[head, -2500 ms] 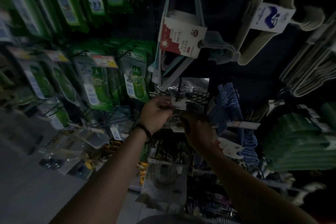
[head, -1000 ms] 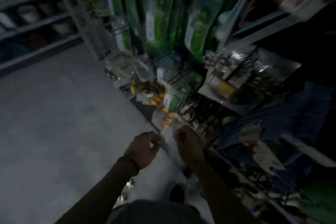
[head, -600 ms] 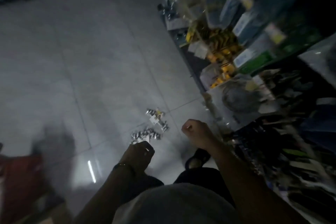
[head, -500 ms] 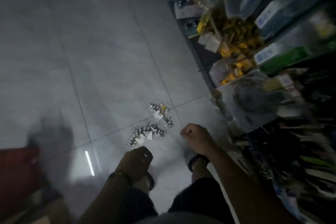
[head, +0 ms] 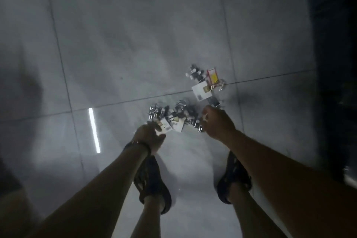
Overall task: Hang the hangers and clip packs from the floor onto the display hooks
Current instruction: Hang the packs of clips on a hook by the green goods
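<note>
Since half a second ago both of my hands have dropped to the floor (head: 135,44) and now reach the nearer clip pack (head: 174,117), which I take as the reference point. At its near-left corner my left hand (head: 148,137) has its fingers pressed onto the white card; whether they pinch it or only touch it I cannot tell. Just right of that pack, my right hand (head: 217,121) is loosely curled, fingertips at the metal clips, grip undetermined. Beyond and to the right of it lies the second clip pack (head: 204,87), flat across a tile joint, with a yellow and red label. Nearer than the reference pack stand my two dark sandals (head: 154,181). A bright light reflection (head: 94,130) lies to its left.
</note>
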{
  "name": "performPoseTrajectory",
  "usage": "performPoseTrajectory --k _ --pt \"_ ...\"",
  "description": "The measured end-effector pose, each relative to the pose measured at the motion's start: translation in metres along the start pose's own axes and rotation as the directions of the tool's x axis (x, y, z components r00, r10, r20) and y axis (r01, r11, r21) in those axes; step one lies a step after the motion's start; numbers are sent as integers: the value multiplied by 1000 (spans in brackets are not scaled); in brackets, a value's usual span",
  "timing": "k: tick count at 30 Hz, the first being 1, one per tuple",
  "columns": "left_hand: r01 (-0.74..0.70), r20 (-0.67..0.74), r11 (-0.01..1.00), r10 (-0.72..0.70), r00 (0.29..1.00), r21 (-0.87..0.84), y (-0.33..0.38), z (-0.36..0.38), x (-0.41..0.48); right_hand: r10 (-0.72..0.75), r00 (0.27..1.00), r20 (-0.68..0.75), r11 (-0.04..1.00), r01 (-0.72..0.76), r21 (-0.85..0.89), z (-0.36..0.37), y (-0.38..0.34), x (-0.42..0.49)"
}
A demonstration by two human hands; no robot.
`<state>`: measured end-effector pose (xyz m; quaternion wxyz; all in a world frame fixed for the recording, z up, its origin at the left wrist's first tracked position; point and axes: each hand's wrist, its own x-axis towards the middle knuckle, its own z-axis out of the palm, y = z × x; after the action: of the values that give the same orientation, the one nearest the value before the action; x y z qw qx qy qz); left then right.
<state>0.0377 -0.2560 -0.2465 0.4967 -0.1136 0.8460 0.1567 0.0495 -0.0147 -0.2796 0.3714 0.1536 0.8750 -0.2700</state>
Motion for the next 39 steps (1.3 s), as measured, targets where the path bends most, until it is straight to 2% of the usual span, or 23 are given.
performPoseTrajectory --k 5,9,12,16,18,20,21,23,26,30,35,37,39 --pt "136 -182 988 -148 972 -76 -42 53 108 84 994 -75 996 -85 -2 97 20 77" --pt "131 -313 989 -148 938 -75 -57 99 132 100 993 -70 995 -101 -15 142 36 92" --pt "79 -416 997 -83 906 -26 -62 111 127 150 988 42 984 -153 93 155 42 93" --pt "62 -368 990 -104 924 -123 -85 108 124 122 965 230 923 -195 331 141 42 85" --pt "81 -303 987 -121 945 -140 -94 104 120 61 974 219 895 -150 419 126 44 78" --pt "110 -194 989 -128 973 -100 -98 100 111 8 986 169 899 -81 430 111 45 71" --pt "104 -119 984 -121 985 -142 -97 96 105 6 989 148 903 -69 425 105 46 69" --pt "68 24 916 -64 998 -396 -91 91 92 6 995 102 915 -47 401 97 50 61" --pt "91 98 718 -32 995 -690 -77 82 71 17 998 55 907 -39 420 85 49 43" --pt "86 124 611 21 992 -787 -57 75 40 107 991 78 783 -132 608 68 40 21" --pt "54 91 493 50 995 -869 -17 56 -13 351 935 -49 741 -245 625 40 24 0" --pt "58 95 389 76 993 -919 2 45 -33 372 913 -168 784 -212 583 18 21 -4" --pt "80 106 265 87 991 -961 22 35 -48 350 913 -207 799 -176 576 -9 16 -11"
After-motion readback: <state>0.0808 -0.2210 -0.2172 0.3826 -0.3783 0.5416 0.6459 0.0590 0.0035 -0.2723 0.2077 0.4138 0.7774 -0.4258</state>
